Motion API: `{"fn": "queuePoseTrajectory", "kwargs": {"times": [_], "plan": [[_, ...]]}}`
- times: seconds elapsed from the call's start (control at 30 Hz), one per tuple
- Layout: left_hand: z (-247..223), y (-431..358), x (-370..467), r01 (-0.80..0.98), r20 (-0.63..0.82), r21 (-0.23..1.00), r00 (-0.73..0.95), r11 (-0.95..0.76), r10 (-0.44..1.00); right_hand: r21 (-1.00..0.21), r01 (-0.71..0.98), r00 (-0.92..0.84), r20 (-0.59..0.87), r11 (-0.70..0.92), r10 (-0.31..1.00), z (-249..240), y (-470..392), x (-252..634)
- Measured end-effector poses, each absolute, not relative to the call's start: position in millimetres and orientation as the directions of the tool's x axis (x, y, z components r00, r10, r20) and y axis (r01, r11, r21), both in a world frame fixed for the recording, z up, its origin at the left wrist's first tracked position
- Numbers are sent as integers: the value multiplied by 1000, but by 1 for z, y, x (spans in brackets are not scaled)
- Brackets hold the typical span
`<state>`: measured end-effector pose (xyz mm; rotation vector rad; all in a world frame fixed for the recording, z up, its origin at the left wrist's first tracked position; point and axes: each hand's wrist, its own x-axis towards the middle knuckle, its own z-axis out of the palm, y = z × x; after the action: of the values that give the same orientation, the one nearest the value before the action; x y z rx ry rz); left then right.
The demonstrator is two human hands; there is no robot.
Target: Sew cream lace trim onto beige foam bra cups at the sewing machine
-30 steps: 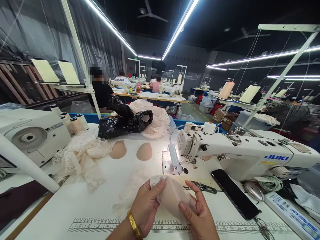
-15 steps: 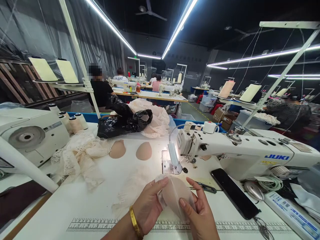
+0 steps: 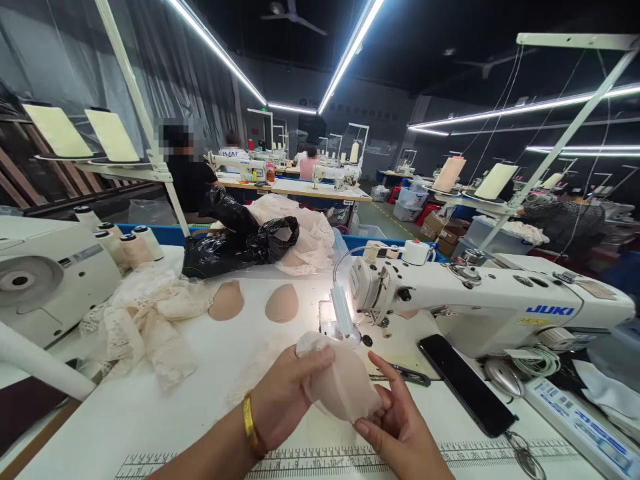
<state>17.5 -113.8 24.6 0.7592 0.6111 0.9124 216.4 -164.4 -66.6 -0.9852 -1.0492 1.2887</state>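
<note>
Between my hands is a beige bra cup with sheer fabric over it and a seam running down its face. My left hand, a gold bangle at its wrist, grips the cup's upper left edge, thumb on top. At the lower right edge, my right hand pinches the fabric between thumb and fingers, its index finger raised. Just beyond the cup is the lit needle area of a white sewing machine. Two loose beige cups lie on the table behind, left of the machine.
Cream lace fabric is heaped at the left, near several thread cones. A black plastic bag sits at the back. To the right lie thread snips, a phone and a white-blue box. A printed ruler runs along the front.
The cup has tilted and shifted slightly left and up in my hands. My right hand has slid down to its lower right edge. The camera view has turned slightly.
</note>
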Motion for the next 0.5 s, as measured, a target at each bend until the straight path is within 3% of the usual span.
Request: {"fn": "queuePoseTrajectory", "kwargs": {"times": [0.07,0.13,0.2,0.23,0.33,0.5], "plan": [[36,-113,8,-253,-11,939,657,234,754,-983,-90,-30,166,163,986,-59,-154,231],[44,-106,2,-28,117,987,806,-161,580,-925,158,-168,319,345,933,-46,-134,245],[44,-91,2,106,196,794,888,-599,416,-793,348,-350,385,500,854,-33,-109,254],[41,-81,5,140,204,659,912,-739,355,-770,357,-369,404,529,837,-28,-96,256],[24,-52,15,228,104,431,948,-873,299,-703,361,-373,493,613,786,-25,-64,254],[2,-31,22,300,-18,417,946,-858,322,-398,512,-566,509,761,648,-43,-53,259]]}}
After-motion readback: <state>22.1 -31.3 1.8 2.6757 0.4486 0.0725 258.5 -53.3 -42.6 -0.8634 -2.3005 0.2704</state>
